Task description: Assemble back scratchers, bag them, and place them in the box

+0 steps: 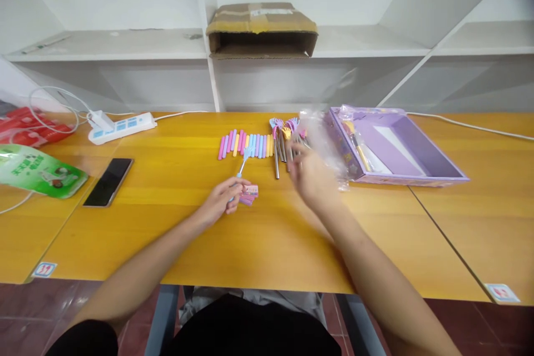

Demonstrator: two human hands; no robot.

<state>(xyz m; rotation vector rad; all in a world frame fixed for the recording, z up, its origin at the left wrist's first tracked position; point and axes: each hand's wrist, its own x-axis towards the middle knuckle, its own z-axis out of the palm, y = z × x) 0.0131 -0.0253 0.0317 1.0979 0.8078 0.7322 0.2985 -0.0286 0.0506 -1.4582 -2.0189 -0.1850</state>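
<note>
My left hand (221, 198) is closed around the handle of a small blue back scratcher (246, 157), its claw head pointing away from me. Small pink printed cards (250, 192) lie beside that hand's fingers. Beyond the claw is a row of pastel handle tubes (233, 143). Smeared by motion, my right hand (311, 175) hovers by the metal back-scratcher rods (276, 160), and its fingers cannot be made out. Colourful claw heads (287, 132) top those rods. Clear plastic bags (325, 142) lie just behind the right hand.
An open purple box (448, 175) at the right contains a bagged yellow back scratcher (356, 147). On the left are a phone (109, 182), a green pouch (41, 171) and a power strip (122, 128). A cardboard box (262, 19) sits on the white shelf (137, 44).
</note>
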